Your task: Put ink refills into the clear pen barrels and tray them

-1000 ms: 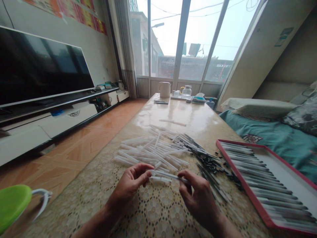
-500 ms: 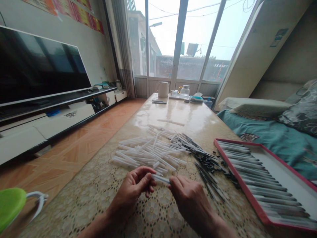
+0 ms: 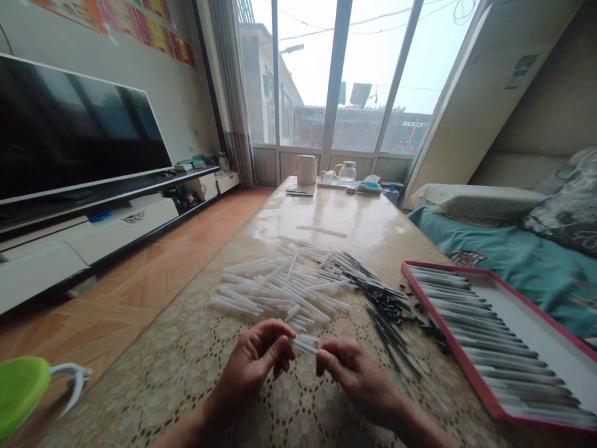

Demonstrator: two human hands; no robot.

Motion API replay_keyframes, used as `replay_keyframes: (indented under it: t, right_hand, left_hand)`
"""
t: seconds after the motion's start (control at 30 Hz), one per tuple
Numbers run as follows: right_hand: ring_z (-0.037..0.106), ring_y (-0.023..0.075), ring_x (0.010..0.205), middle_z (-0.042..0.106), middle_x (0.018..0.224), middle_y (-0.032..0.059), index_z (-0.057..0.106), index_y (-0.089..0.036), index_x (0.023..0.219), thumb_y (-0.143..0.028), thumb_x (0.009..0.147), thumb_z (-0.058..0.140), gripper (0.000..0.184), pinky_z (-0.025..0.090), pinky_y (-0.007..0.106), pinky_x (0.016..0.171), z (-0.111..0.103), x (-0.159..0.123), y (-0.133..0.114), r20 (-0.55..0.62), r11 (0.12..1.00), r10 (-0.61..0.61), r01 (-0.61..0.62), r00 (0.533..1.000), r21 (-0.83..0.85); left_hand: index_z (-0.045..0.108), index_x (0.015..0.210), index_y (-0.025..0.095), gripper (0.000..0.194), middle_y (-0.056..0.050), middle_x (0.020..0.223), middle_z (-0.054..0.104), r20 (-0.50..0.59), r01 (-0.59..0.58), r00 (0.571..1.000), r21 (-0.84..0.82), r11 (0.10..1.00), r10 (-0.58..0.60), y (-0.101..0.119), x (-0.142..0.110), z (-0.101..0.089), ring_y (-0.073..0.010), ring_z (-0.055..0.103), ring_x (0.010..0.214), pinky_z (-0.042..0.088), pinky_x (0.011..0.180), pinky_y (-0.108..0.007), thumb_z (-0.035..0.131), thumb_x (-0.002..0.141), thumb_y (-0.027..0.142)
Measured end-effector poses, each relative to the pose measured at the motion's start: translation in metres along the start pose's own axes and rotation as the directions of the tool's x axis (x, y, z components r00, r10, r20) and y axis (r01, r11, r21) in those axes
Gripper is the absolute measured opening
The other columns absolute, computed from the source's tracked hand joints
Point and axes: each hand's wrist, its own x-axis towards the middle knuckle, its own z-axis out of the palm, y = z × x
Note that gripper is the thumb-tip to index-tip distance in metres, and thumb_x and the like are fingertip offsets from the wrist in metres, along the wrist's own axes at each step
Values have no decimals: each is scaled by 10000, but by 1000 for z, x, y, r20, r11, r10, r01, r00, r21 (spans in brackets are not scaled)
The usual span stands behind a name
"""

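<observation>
Between my two hands, above the near part of the table, is a whitish translucent pen barrel (image 3: 304,346). My left hand (image 3: 261,358) pinches its left end between thumb and fingers. On its right end, my right hand (image 3: 349,367) is closed with thumb and forefinger; the tip is hidden by the fingers. Just beyond lies a loose heap of white pen barrels (image 3: 275,283). To the right of that are dark pen refills (image 3: 373,283) and small black caps (image 3: 426,326). A red-rimmed box (image 3: 489,392) at the right holds a row of assembled pens (image 3: 508,348).
The patterned tablecloth (image 3: 186,373) covers the long table. At its far end stand a kettle (image 3: 306,169), a glass pitcher (image 3: 347,171) and a tissue pack (image 3: 369,186). A green stool (image 3: 23,389) is at the lower left, a sofa (image 3: 513,255) on the right.
My right hand has turned slightly and its fingers show more from the side. The pen barrel has shifted slightly down. The heap and the box look unchanged.
</observation>
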Motion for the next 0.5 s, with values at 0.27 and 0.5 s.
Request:
replay_keyframes:
  t: [0.27, 0.5]
  right_hand:
    - [551, 142, 629, 612, 685, 20, 578, -194, 825, -321, 933, 344, 287, 351, 232, 581, -52, -8, -22, -237, 924, -12, -80, 971, -374]
    - [645, 187, 775, 689, 875, 70, 603, -211, 1023, -300, 897, 378, 272, 405, 255, 620, -186, -29, 42, -417, 607, 67, -369, 907, -704]
  left_hand:
    - [476, 1212, 151, 559, 11, 605, 630, -173, -13, 985, 30, 999, 18, 4, 9, -9, -103, 497, 469, 368, 408, -188, 649, 756, 425]
    - [524, 1103, 147, 460, 23, 587, 608, -284, 22, 959, 50, 999, -7, 1, 10, -10, -94, 476, 482, 347, 416, -174, 628, 762, 439]
